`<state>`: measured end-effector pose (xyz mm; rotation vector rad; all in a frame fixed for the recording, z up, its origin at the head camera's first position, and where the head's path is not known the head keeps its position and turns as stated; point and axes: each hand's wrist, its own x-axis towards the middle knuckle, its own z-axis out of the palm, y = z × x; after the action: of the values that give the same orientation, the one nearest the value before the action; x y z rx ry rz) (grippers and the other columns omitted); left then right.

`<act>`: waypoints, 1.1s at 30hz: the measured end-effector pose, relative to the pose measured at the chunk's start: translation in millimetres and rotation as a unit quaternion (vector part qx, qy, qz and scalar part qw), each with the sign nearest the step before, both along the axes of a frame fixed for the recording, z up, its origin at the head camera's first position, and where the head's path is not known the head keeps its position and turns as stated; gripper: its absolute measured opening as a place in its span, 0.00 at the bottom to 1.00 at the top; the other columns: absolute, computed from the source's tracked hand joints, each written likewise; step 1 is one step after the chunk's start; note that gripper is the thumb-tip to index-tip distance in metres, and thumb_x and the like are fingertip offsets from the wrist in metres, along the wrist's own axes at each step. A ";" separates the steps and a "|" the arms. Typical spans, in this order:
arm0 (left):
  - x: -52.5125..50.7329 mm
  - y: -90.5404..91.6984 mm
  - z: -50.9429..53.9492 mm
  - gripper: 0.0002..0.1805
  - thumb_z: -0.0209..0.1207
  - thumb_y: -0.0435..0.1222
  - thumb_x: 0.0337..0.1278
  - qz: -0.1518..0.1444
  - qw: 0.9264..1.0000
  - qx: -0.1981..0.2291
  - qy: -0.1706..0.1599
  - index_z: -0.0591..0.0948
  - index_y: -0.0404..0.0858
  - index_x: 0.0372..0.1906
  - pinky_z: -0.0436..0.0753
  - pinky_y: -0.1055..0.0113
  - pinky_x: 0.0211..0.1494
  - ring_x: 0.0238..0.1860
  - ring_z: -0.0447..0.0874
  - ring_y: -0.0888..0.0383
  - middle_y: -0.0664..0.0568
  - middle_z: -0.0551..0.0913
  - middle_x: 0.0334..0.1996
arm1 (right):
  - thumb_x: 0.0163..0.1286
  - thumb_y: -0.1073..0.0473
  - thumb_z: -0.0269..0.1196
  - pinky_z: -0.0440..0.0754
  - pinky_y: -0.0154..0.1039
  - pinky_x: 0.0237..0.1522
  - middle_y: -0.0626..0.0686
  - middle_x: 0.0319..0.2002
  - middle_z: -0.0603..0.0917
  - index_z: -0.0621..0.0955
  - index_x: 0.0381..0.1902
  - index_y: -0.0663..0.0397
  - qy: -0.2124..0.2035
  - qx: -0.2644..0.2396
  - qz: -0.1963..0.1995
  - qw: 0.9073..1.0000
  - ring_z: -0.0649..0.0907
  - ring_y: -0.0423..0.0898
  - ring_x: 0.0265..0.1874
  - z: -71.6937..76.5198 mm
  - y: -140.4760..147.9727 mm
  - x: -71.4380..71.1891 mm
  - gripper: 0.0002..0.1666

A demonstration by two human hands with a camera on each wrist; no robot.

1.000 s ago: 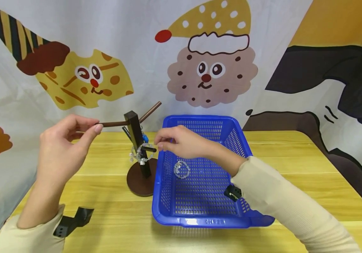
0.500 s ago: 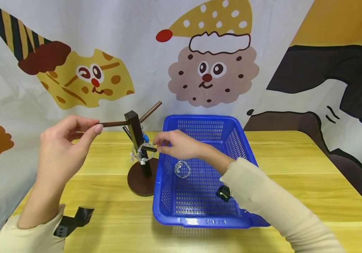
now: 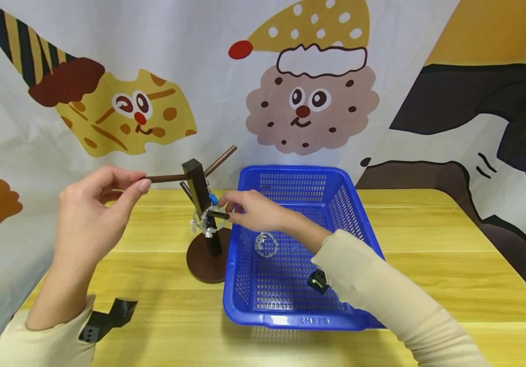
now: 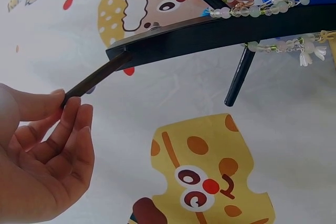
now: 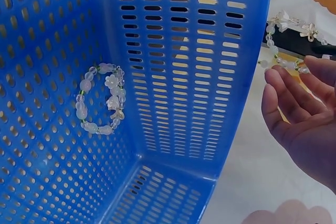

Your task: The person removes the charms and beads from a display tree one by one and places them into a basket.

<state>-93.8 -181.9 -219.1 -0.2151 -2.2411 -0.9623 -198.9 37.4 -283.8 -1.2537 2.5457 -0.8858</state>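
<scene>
My left hand (image 3: 95, 211) pinches the tip of the upper left peg (image 3: 166, 179) of a dark wooden jewelry stand (image 3: 200, 191), thumb against fingers. The stand rises from a round base (image 3: 205, 260). A clear beaded bracelet (image 3: 208, 232) with white flower charms hangs around its post and lower peg. At that peg's end is my right hand (image 3: 258, 210), its fingers loosely bent and apart beside the bracelet; in the right wrist view the fingertips (image 5: 270, 77) lie close to the beads, and contact is unclear. A blue charm (image 3: 213, 199) shows behind the post.
A blue plastic basket (image 3: 308, 321) stands right of the stand, under my right forearm. Inside lies another beaded bracelet (image 5: 84, 111) with flower charms. A printed curtain (image 3: 217, 76) hangs behind the wooden table (image 3: 432, 285).
My right hand has shifted slightly left and down toward the stand's lower peg, its forearm swinging left. My left hand keeps its pinch on the upper peg. The bracelets have not visibly moved.
</scene>
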 end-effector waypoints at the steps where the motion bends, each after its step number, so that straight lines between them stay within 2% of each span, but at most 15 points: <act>1: -0.2 0.1 0.1 0.07 0.63 0.33 0.52 -0.001 1.000 0.001 0.000 0.82 0.31 0.33 0.71 0.85 0.37 0.28 0.74 0.80 0.43 0.83 0.32 | 0.63 0.68 0.56 0.76 0.32 0.40 0.55 0.38 0.82 0.75 0.48 0.60 0.003 -0.002 0.000 1.000 0.81 0.46 0.37 -0.1 -0.4 0.2 0.15; 8: -0.7 0.3 0.3 0.07 0.63 0.33 0.52 -0.003 1.000 0.004 0.000 0.82 0.31 0.33 0.71 0.85 0.37 0.28 0.74 0.79 0.45 0.83 0.31 | 0.63 0.69 0.57 0.73 0.30 0.30 0.52 0.31 0.82 0.76 0.40 0.58 0.027 -0.027 0.010 0.999 0.79 0.42 0.28 -2.7 -3.2 1.3 0.08; 14: -0.3 0.8 0.8 0.07 0.63 0.33 0.52 -0.001 1.000 0.002 -0.001 0.82 0.31 0.33 0.71 0.85 0.37 0.28 0.74 0.79 0.44 0.83 0.31 | 0.63 0.72 0.54 0.74 0.28 0.25 0.52 0.28 0.81 0.75 0.36 0.58 0.011 -0.046 0.017 0.999 0.78 0.39 0.22 -1.6 -1.9 2.6 0.06; 19: 0.0 0.8 0.7 0.07 0.63 0.32 0.52 -0.002 1.000 0.002 -0.002 0.82 0.31 0.33 0.71 0.85 0.37 0.28 0.74 0.80 0.43 0.83 0.31 | 0.63 0.73 0.53 0.77 0.28 0.27 0.55 0.29 0.81 0.75 0.37 0.60 -0.004 -0.053 0.025 0.998 0.80 0.44 0.23 4.8 0.8 5.4 0.07; 25: 0.2 0.5 0.3 0.07 0.63 0.32 0.51 -0.005 1.000 0.001 0.003 0.82 0.30 0.33 0.71 0.85 0.37 0.28 0.74 0.80 0.43 0.83 0.31 | 0.64 0.73 0.53 0.77 0.29 0.28 0.53 0.29 0.81 0.75 0.38 0.60 -0.011 -0.055 0.049 0.997 0.81 0.48 0.26 14.4 5.4 9.0 0.07; 33: 0.7 0.5 0.0 0.07 0.63 0.31 0.51 -0.003 1.000 0.001 0.002 0.82 0.30 0.33 0.71 0.85 0.37 0.28 0.74 0.80 0.43 0.83 0.31 | 0.65 0.71 0.54 0.78 0.29 0.31 0.52 0.31 0.83 0.75 0.40 0.60 -0.013 -0.046 0.070 0.996 0.81 0.42 0.28 27.0 12.6 15.6 0.07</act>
<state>-93.1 -181.4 -219.0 -0.2228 -2.2374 -0.9682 -183.3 50.0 -256.8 -1.4161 2.3882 -0.9914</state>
